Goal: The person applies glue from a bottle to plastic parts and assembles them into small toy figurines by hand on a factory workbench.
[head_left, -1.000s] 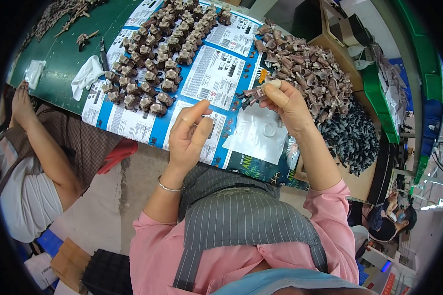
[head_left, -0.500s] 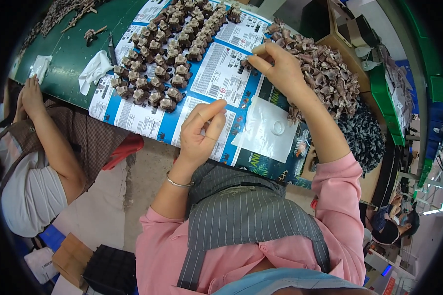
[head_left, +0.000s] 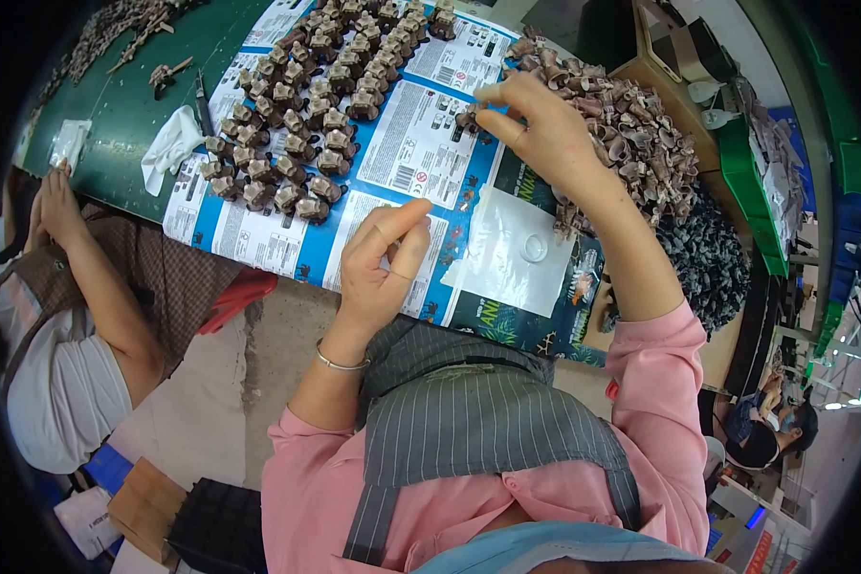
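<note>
My right hand (head_left: 545, 134) reaches over the printed sheet, thumb and forefinger apart. Just beyond its thumb tip lies a small brown moulded piece (head_left: 468, 119), at most touched by the fingers. Closer to me, my left hand (head_left: 383, 263) hovers above the sheet's near edge, its thumb and forefinger pinched together. Whatever the pinch may hold is too small to make out. Rows of brown and beige moulded figure parts (head_left: 297, 124) stand on the blue and white printed sheet (head_left: 392, 143), left of and beyond my hands.
Loose brown hollow parts (head_left: 631, 143) are heaped at the right, with dark grey parts (head_left: 703, 258) nearer. A clear round disc (head_left: 534, 249) rests on a white sheet (head_left: 507, 268). A white cloth (head_left: 172, 143) and a knife (head_left: 203, 100) lie leftward. A co-worker's hands (head_left: 57, 206) are at the left edge.
The view has shifted slightly, so the sheet and figure parts appear a little further left. My right thumb and forefinger have spread somewhat beside the brown piece; my left hand keeps its pinch.
</note>
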